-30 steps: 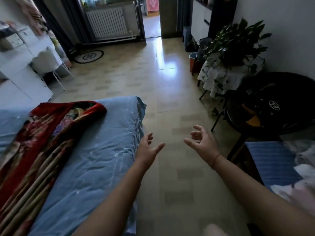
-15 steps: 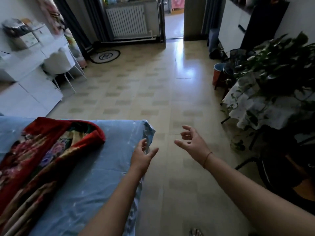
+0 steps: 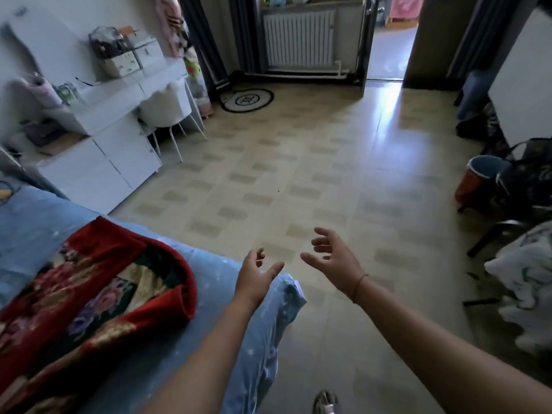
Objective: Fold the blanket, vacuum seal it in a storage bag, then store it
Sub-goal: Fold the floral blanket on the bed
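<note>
A: What are the hands holding?

B: Nothing. The left hand (image 3: 254, 277) and right hand (image 3: 334, 259) are both stretched forward, fingers spread and loosely bent, near each other but apart. The left one is above the corner of the bed (image 3: 179, 339); the right one is over the floor (image 3: 298, 180).

A: And the room, biggest things first?

B: The floor is glossy beige tile with darker squares, with daylight reflecting off it near an open doorway (image 3: 391, 46) at the far end. The bed fills the lower left, covered in a blue sheet. A white desk (image 3: 104, 138) with drawers runs along the left wall, boxes and clutter on top, and a white chair (image 3: 167, 109) is tucked beneath it. A white radiator (image 3: 298, 37) stands at the far wall between dark curtains.

A: Where is the blanket?

B: The blanket (image 3: 89, 294), red with a flower pattern, lies bunched on the bed, left of the left arm, not touching it.

A: Smaller things?

B: An orange and blue bin (image 3: 478, 180) at the right, and a round mat (image 3: 248, 100) before the radiator. A thin band (image 3: 358, 286) circles the right wrist.
</note>
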{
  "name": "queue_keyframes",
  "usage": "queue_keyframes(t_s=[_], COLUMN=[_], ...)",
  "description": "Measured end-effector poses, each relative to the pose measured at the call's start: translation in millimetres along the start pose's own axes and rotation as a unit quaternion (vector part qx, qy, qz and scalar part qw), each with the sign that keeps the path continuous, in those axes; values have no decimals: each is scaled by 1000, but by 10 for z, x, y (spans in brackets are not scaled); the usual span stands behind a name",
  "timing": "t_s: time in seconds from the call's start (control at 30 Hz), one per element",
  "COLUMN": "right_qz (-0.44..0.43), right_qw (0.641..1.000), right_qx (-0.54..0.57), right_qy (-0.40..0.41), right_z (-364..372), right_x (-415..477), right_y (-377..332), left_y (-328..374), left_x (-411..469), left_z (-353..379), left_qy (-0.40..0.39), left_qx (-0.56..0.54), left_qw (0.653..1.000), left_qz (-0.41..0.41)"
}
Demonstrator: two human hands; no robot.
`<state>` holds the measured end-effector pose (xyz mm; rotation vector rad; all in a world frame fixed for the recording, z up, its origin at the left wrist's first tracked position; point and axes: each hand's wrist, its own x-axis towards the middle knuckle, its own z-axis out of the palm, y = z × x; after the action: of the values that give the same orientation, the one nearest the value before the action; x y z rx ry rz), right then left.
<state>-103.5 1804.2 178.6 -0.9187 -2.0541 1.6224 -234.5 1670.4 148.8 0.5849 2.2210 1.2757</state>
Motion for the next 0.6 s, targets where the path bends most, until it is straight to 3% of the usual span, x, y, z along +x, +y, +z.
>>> queue_keyframes(t_s=[0.37, 0.6], right_qz=[-27, -45], right_qw=[994, 970], right_qx=[-16, -55], right_qy=[-106, -231], right_z=[-125, 143], right_x=[2680, 4311], right_y=[-271, -476], left_y=[653, 649], left_x=[2351, 3376], left_z=[81, -157], left_qy=[98, 214], left_qx=[-15, -52], left_qw=[995, 970], left_qz=[-23, -107])
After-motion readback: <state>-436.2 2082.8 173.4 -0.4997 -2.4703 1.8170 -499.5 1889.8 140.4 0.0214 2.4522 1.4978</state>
